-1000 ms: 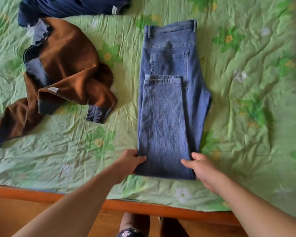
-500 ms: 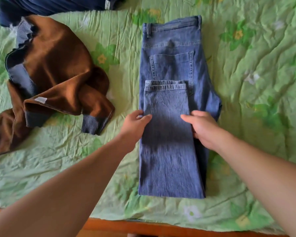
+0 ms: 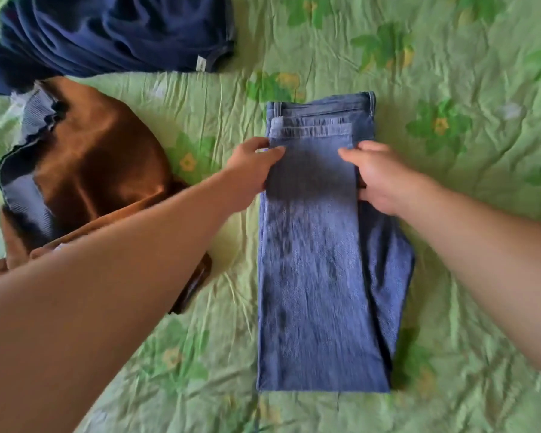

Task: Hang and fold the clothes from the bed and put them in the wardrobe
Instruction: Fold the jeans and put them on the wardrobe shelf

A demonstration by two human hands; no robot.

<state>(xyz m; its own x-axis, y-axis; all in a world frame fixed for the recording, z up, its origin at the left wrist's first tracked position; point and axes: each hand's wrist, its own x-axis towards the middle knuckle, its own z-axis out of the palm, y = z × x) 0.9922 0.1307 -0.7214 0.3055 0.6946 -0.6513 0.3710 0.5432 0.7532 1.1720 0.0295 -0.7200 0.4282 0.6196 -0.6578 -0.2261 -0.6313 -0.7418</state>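
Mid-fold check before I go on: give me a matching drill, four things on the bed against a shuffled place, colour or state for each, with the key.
Things:
1. jeans
2. brown sweater
3. navy garment
4. bedspread

Descriptions:
A. green with a flower print
B. bunched at the far edge, top left of the view
C. folded, gripped at its side edges by the left hand and right hand
D. rumpled, directly left of the jeans, with ribbed trim

Pairs: 1-C; 2-D; 3-B; 4-A
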